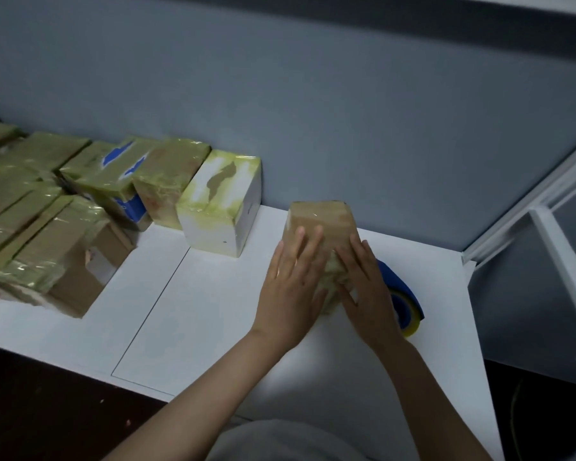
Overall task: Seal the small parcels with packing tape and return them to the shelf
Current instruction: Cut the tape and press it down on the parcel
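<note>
I see the brown, glossy-taped parcel (320, 221) standing on end on the white surface (213, 311), long axis near upright. The left hand (290, 291) and right hand (366, 287) press flat on it, fingers straight.

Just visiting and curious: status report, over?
Hands: left hand, right hand pressed flat on parcel. Parcel standing on table. Beside right hand, tape roll; nothing blocking.
</note>
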